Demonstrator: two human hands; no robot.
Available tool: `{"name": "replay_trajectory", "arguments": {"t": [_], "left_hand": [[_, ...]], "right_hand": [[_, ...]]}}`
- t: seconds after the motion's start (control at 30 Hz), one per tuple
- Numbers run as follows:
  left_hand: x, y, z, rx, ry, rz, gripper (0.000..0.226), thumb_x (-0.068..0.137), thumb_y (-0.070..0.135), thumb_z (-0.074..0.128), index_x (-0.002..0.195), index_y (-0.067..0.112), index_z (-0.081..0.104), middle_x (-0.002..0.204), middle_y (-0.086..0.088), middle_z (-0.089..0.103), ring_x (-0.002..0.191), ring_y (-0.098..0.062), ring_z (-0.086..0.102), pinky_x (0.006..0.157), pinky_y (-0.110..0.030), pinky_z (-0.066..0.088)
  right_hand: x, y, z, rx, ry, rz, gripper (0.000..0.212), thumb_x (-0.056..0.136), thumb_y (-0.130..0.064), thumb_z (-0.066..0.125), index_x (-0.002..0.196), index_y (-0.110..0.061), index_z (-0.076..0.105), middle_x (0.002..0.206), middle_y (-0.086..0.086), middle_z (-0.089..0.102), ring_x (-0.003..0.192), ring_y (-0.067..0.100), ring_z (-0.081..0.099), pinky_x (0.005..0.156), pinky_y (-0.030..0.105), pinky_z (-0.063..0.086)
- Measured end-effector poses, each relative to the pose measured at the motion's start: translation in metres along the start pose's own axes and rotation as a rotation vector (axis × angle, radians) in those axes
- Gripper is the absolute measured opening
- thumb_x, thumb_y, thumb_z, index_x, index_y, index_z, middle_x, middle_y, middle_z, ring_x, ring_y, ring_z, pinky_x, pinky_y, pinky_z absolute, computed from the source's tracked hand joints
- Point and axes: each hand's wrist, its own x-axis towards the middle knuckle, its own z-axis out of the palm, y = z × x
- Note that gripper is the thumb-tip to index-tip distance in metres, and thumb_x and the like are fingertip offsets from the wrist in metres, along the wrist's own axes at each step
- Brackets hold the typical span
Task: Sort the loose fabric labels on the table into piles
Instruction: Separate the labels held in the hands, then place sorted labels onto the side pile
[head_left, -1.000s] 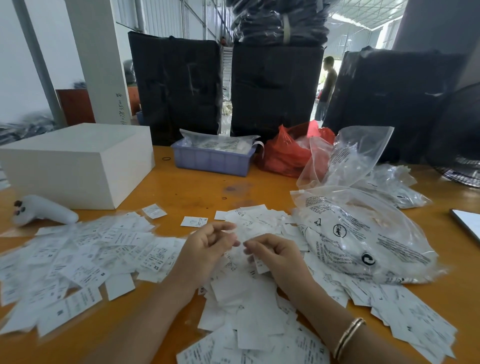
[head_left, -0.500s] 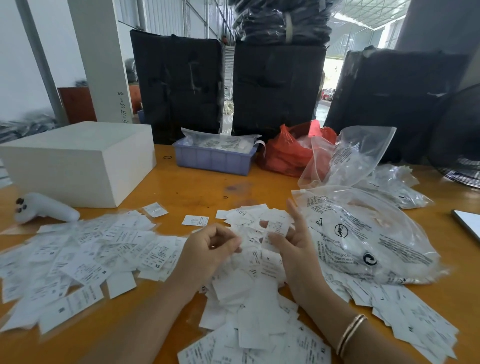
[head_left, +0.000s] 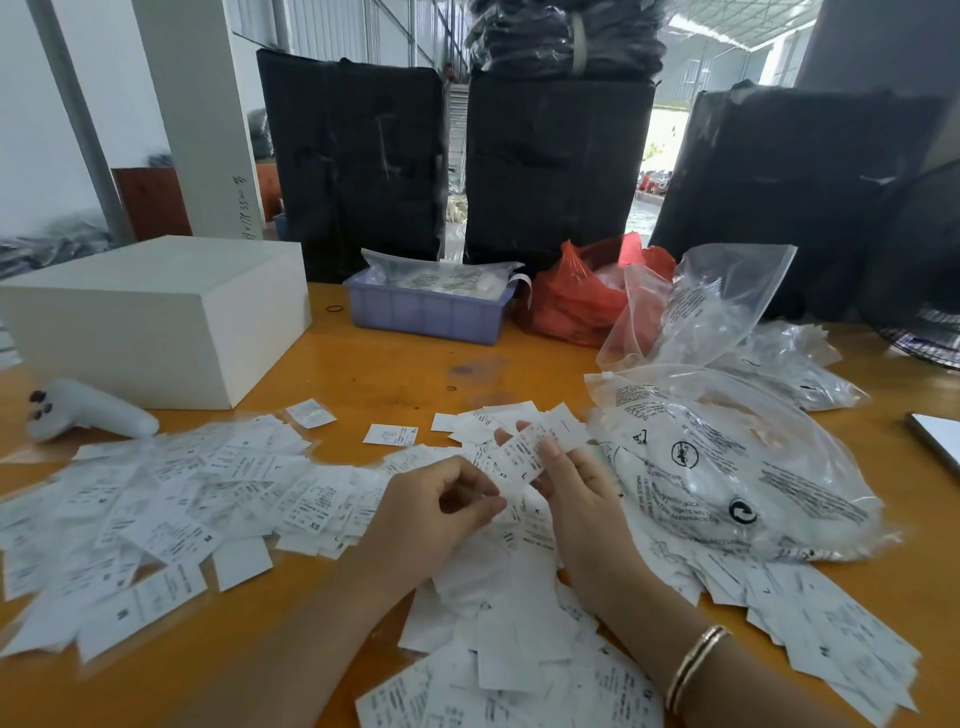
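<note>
Small white printed fabric labels (head_left: 156, 499)

Two hands work over the table: a left hand (head_left: 436, 512) and a right hand (head_left: 582, 499). The loose labels (head_left: 171, 499) are too many to count. There are one white box (head_left: 150, 317), one white controller (head_left: 88, 410), one blue tray (head_left: 426, 312), one red bag (head_left: 576, 296), three tall black bundles (head_left: 358, 161), and at least three clear plastic bags (head_left: 727, 467).
</note>
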Motion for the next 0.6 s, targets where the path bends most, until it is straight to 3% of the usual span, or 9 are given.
{"name": "replay_trajectory", "arguments": {"t": [0.13, 0.27, 0.4, 0.5, 0.6], "left_hand": [[0.0007, 0.0012, 0.0005, -0.062, 0.012, -0.003, 0.014, 0.078, 0.022, 0.075, 0.076, 0.032, 0.065, 0.072, 0.018, 0.069, 0.067, 0.001, 0.065, 0.062, -0.008, 0.047], [0.0008, 0.0018, -0.0003, -0.135, 0.003, -0.014, 0.014, 0.078, 0.018, 0.075, 0.076, 0.029, 0.066, 0.071, 0.012, 0.071, 0.066, -0.003, 0.066, 0.063, -0.01, 0.049], [0.0007, 0.0031, -0.0018, -0.179, 0.011, -0.038, 0.011, 0.078, 0.017, 0.074, 0.076, 0.026, 0.067, 0.071, 0.011, 0.071, 0.065, -0.002, 0.065, 0.06, -0.007, 0.046], [0.0006, 0.0036, -0.0024, -0.19, 0.01, -0.056, 0.011, 0.078, 0.017, 0.074, 0.076, 0.025, 0.067, 0.071, 0.011, 0.071, 0.064, -0.001, 0.065, 0.058, -0.006, 0.045], [0.0005, 0.0044, -0.0019, -0.186, 0.011, -0.061, 0.008, 0.079, 0.022, 0.073, 0.076, 0.025, 0.066, 0.071, 0.014, 0.071, 0.065, -0.001, 0.064, 0.058, -0.007, 0.046]], "right_hand": [[-0.0035, -0.0042, 0.0035, -0.013, -0.101, -0.055, 0.029, 0.098, -0.025, 0.045, 0.092, -0.03, 0.073, 0.11, -0.002, 0.071, 0.108, 0.013, 0.064, 0.081, 0.018, 0.052], [-0.0028, -0.005, 0.0024, -0.039, -0.107, -0.09, 0.028, 0.099, -0.026, 0.044, 0.099, -0.03, 0.071, 0.113, -0.005, 0.07, 0.109, 0.011, 0.063, 0.084, 0.023, 0.053], [-0.0013, -0.0059, 0.0011, -0.045, -0.114, -0.122, 0.03, 0.1, -0.022, 0.042, 0.102, -0.031, 0.072, 0.113, -0.005, 0.07, 0.109, 0.011, 0.063, 0.083, 0.017, 0.05], [-0.0012, -0.006, 0.001, -0.064, -0.115, -0.131, 0.031, 0.1, -0.022, 0.042, 0.101, -0.033, 0.072, 0.112, -0.006, 0.07, 0.109, 0.011, 0.063, 0.086, 0.021, 0.051], [-0.003, -0.0069, 0.0013, -0.074, -0.162, -0.119, 0.029, 0.099, -0.02, 0.043, 0.105, -0.026, 0.071, 0.112, -0.006, 0.07, 0.11, 0.009, 0.062, 0.091, 0.021, 0.05]]}}
